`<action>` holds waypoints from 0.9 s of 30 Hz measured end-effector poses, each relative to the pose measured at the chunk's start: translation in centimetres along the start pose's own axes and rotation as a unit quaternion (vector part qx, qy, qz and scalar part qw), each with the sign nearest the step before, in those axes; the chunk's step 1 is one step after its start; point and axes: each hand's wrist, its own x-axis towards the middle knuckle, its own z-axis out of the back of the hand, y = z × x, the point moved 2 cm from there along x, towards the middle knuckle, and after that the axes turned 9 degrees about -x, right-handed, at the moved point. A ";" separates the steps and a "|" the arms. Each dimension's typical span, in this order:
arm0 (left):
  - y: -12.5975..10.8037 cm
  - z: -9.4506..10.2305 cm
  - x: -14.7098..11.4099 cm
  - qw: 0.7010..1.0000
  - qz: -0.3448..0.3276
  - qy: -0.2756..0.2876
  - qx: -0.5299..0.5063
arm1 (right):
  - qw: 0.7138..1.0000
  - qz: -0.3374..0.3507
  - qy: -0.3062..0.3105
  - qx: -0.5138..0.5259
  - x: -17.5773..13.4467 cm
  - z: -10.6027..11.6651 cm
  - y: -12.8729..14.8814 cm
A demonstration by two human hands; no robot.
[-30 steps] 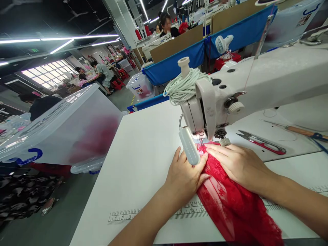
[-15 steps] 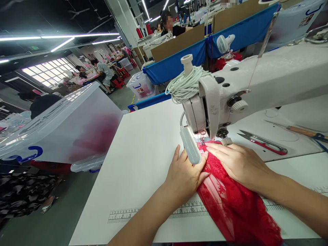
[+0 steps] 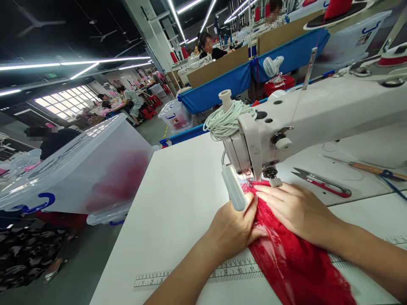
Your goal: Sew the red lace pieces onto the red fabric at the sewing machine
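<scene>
A strip of red lace fabric [image 3: 286, 258] lies on the white sewing table [image 3: 178, 199] and runs up under the needle of a white sewing machine [image 3: 318, 114]. My left hand [image 3: 233, 226] lies flat on the left edge of the lace, just below the machine's small white lamp [image 3: 233, 192]. My right hand [image 3: 295, 209] presses flat on the lace to the right of the needle, fingertips close to the presser foot. Both hands hold the fabric down with fingers together.
Red-handled thread snips [image 3: 321, 183] and a wooden-handled tool [image 3: 365, 168] lie on the table to the right. A coil of white cord [image 3: 227, 118] sits on the machine head. A translucent plastic bin [image 3: 79, 169] stands at the left. Other workers sit at stations behind.
The view has tilted a little, so everything sits lower in the picture. My left hand has slid slightly down and right along the lace; the right hand stays pressed on it.
</scene>
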 end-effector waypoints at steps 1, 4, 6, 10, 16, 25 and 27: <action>0.0 0.0 0.0 1.000 0.002 0.002 0.011 | 1.000 0.005 -0.006 -0.004 0.0 0.1 0.0; -0.1 0.1 -0.1 1.000 0.010 -0.005 0.025 | 1.000 0.008 -0.004 -0.010 0.0 0.3 -0.1; 0.0 0.1 -0.3 1.000 0.007 -0.012 0.023 | 1.000 0.012 0.004 -0.006 0.0 0.4 -0.1; 0.0 -0.1 -0.7 1.000 0.001 -0.022 0.022 | 1.000 0.003 0.012 -0.008 0.1 0.5 0.0; -0.2 0.2 -0.5 0.999 0.000 -0.041 0.023 | 0.999 -0.016 0.022 -0.019 -0.3 0.0 0.2; -0.2 0.3 -0.3 0.997 -0.004 -0.069 0.046 | 0.999 -0.013 0.014 -0.038 -0.2 -0.4 -0.2; -0.2 0.3 -0.3 0.997 0.001 -0.062 0.052 | 0.999 0.002 0.006 -0.044 0.0 -0.2 -0.3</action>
